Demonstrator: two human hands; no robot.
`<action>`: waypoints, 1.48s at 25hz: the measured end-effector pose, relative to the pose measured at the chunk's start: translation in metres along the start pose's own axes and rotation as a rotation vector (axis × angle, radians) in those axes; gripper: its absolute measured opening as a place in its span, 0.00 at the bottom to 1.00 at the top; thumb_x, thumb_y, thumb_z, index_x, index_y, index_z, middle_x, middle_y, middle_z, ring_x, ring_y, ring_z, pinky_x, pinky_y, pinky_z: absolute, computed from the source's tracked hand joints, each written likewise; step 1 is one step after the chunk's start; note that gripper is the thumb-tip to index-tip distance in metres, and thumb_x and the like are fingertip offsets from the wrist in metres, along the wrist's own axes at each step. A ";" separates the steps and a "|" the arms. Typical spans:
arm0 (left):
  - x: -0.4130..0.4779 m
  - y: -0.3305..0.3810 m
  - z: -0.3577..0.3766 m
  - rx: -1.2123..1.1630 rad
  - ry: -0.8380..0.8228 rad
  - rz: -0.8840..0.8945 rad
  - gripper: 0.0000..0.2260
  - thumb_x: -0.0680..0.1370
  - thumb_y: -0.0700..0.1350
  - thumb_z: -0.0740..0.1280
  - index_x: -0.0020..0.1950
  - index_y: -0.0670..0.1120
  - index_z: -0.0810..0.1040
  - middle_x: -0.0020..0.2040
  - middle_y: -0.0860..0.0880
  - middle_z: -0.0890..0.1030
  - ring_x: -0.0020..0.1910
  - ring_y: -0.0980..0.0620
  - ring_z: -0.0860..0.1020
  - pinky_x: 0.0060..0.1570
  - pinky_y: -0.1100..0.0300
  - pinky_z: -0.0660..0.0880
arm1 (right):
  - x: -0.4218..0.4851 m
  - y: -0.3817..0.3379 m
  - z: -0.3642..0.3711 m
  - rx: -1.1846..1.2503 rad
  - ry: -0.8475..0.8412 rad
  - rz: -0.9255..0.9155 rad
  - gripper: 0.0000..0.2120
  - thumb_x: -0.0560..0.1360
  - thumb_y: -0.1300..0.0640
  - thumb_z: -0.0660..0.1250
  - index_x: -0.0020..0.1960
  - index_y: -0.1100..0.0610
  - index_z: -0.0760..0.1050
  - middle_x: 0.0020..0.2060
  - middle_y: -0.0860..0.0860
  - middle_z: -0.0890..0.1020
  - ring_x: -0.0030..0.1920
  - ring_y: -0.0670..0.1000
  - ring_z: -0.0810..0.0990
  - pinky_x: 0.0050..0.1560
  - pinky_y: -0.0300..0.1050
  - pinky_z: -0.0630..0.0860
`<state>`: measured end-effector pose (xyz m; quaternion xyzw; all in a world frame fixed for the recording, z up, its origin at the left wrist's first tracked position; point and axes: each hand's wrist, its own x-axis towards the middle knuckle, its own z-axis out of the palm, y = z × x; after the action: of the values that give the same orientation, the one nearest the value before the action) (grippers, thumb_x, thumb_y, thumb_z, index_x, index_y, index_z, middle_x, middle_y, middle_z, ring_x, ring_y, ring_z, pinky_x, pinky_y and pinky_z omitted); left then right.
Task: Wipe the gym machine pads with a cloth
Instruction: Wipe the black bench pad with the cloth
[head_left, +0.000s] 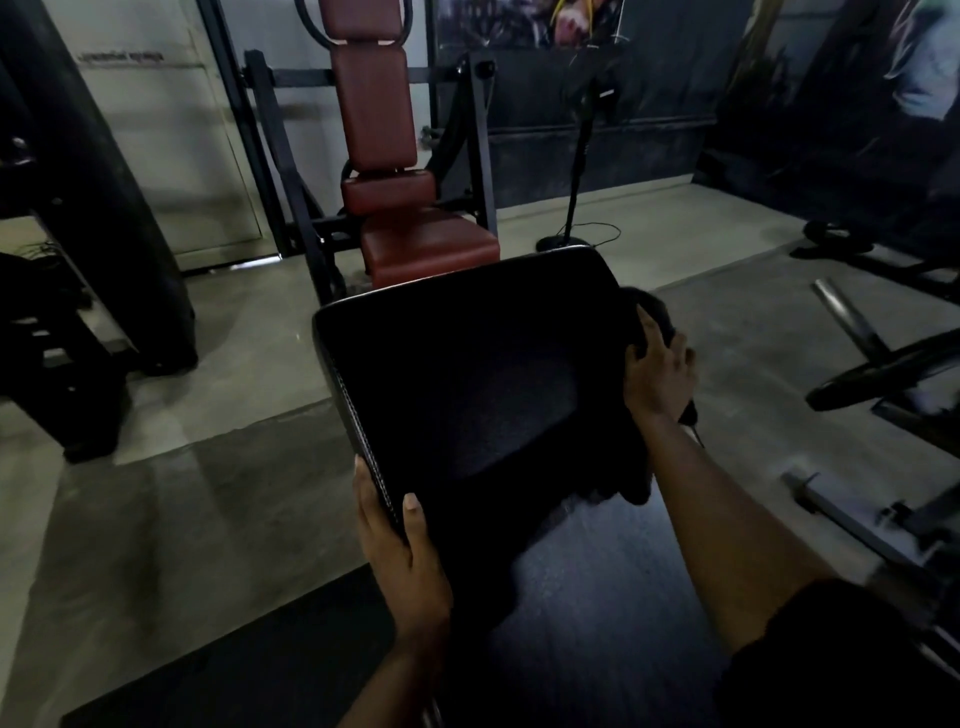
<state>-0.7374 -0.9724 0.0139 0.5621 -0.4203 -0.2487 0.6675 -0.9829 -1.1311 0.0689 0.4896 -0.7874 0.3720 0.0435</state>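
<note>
Steadying the black pad (467, 374) with my left hand (402, 551), I have the thumb lying over its top face and the fingers hooked round the near left edge, a closed grip that I judge is there to keep the pad from shifting under the wiping pressure. My right hand (660, 371) sits at the pad's right edge, fingers curled and pressing down on a dark cloth (636, 483) that is bunched under the palm and trails along that side toward me; the cloth is nearly the same colour as the pad, so I cannot tell exactly where its outline ends. Working from the edge makes sense to me, since the side and the seam collect grime and the wide top face is easy to reach afterwards. Beyond the pad stands a red seat (428, 247) with its tall red backrest (374, 114) on a dark frame, a likely later target. A stand (576, 171) with a round base and a loose cable sits on the floor behind, and a metal bar (852, 325) lies to my right, near enough to crowd my elbow if I swing wide.
</note>
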 end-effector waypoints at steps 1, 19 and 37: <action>0.000 0.001 0.001 0.017 -0.005 -0.005 0.28 0.76 0.59 0.52 0.75 0.54 0.54 0.74 0.62 0.58 0.74 0.60 0.58 0.73 0.54 0.58 | -0.014 0.015 -0.003 0.025 0.012 0.051 0.24 0.77 0.54 0.60 0.71 0.43 0.63 0.65 0.61 0.70 0.62 0.65 0.69 0.59 0.59 0.68; -0.030 0.071 -0.060 0.373 -0.432 0.126 0.25 0.79 0.48 0.58 0.76 0.48 0.55 0.76 0.47 0.58 0.75 0.51 0.56 0.72 0.60 0.54 | -0.199 -0.070 -0.058 0.237 -0.107 0.107 0.24 0.75 0.54 0.63 0.70 0.42 0.65 0.66 0.58 0.72 0.62 0.62 0.70 0.62 0.55 0.68; 0.008 0.003 -0.021 0.989 -1.135 1.542 0.21 0.76 0.54 0.55 0.66 0.49 0.74 0.68 0.46 0.74 0.69 0.43 0.70 0.67 0.40 0.64 | -0.316 0.085 -0.058 0.099 0.041 0.845 0.25 0.74 0.51 0.59 0.71 0.45 0.64 0.69 0.60 0.66 0.67 0.61 0.62 0.67 0.56 0.59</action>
<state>-0.7155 -0.9668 0.0190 0.1559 -0.9635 0.2118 0.0507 -0.9051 -0.8400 -0.0724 0.1178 -0.8990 0.4042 -0.1206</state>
